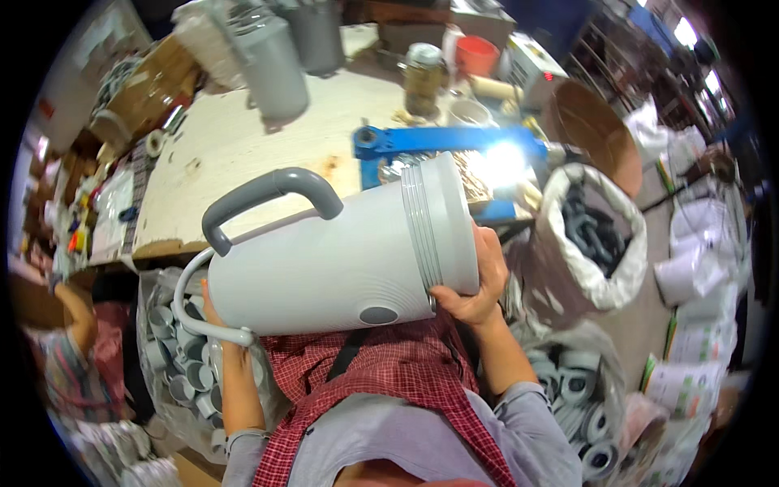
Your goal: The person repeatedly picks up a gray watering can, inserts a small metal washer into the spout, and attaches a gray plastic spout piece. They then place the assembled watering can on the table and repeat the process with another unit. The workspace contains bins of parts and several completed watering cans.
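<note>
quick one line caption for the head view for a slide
Right hand and left hand hold a pale grey jug body with dark grey handle sideways above a cluttered workbench.

A pale wooden worktable [243,146] is seen ahead, its surface worn and stained. On it a blue metal fixture [442,142] is lit by a bright lamp glare [503,158], and grey cylindrical housings [276,65], a glass jar [424,77] and an orange cup [476,55] are set near the far edge. White sacks of grey plastic parts [596,235] are placed on the floor to the right. The far room is kept dim, with daylight admitted through windows [686,32] at the upper right.
</note>
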`<state>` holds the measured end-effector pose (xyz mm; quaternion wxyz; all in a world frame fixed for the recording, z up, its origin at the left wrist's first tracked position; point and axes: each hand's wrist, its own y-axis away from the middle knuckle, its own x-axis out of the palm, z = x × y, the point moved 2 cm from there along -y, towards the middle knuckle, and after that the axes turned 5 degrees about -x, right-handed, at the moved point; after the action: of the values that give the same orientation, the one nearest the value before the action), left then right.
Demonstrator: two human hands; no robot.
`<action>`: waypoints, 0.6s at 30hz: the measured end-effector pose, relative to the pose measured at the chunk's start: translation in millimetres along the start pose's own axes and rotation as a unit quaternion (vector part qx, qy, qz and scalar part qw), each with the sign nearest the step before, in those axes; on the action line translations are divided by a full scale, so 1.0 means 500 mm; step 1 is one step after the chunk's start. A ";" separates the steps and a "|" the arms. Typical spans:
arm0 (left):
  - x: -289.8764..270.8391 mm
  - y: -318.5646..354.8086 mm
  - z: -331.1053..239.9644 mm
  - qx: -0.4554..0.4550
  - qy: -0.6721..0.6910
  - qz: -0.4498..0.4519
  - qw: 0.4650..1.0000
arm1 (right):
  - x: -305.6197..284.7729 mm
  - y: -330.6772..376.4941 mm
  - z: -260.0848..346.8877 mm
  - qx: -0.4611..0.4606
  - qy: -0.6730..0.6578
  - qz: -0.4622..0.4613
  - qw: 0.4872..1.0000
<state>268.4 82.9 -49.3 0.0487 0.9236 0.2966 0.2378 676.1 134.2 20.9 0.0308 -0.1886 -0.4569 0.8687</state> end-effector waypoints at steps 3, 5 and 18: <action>-0.040 -0.009 -0.017 -0.008 0.053 -0.068 0.996 | 0.057 -0.068 0.028 -0.068 -0.061 0.040 0.995; -0.067 -0.010 -0.028 0.014 0.028 -0.089 0.996 | 0.087 -0.096 0.035 -0.115 -0.102 0.064 0.986; -0.312 -0.026 -0.124 0.033 0.137 -0.113 0.984 | 0.325 -0.197 0.097 -0.250 -0.239 0.144 0.927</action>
<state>121.8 1.2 -61.8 0.0039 0.8441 0.4101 0.3453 496.6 190.0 76.3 -0.2525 -0.0407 -0.6212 0.7408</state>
